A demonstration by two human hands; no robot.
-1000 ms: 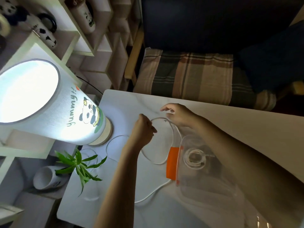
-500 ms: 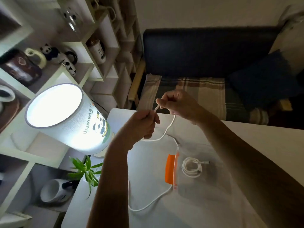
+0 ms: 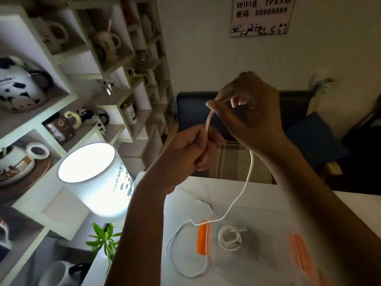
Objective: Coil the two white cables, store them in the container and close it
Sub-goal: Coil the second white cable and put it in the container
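A loose white cable [image 3: 248, 176] hangs from both my hands, raised high above the table. My right hand [image 3: 250, 112] pinches its upper end; my left hand [image 3: 186, 150] is closed around it just below. The cable drops to the white table [image 3: 183, 195], crosses the container's orange clip [image 3: 203, 237] and loops on the tabletop to the left. A second white cable [image 3: 228, 238], coiled, lies inside the clear plastic container [image 3: 266, 244], which stands open with another orange clip at its right side.
A lit white lamp with a panda picture [image 3: 97, 178] stands at the table's left edge, a small green plant [image 3: 104, 241] in front of it. Shelves of panda mugs [image 3: 86, 118] fill the left. A dark sofa with a plaid cushion [image 3: 233, 162] is behind the table.
Both hands have lifted from the tabletop to well above it, drawing the loose cable up so it hangs down to the container. The camera has tilted upward.
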